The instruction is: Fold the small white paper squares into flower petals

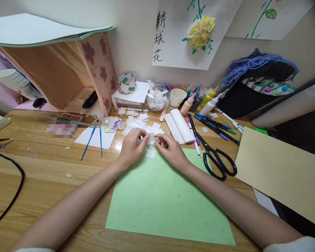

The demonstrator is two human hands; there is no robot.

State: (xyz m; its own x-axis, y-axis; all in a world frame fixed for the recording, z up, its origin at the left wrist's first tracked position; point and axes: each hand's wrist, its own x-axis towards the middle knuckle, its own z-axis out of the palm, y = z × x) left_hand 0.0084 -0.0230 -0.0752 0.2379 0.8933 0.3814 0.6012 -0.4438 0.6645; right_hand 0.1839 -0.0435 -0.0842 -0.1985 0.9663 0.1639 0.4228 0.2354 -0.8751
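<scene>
Over the top edge of a green sheet of paper (168, 196), my two hands meet with bent fingers. Between the fingertips is a small piece of white paper (151, 139). My left hand (133, 145) pinches its left side, and my right hand (172, 150) has thumb and fingers at its right edge. Just below them, another white paper piece (150, 154) lies flat on the green sheet. Behind the hands spreads a loose pile of white paper scraps (135, 123). Part of that pile is hidden by my fingers.
Black-handled scissors (217, 159) lie right of my right hand, near several markers (217, 126) and a rolled white paper (183, 124). Left are two blue brushes (90, 140). Behind stand a bowl of scraps (158, 98), a paper cup (177, 98) and paint bottles (188, 104).
</scene>
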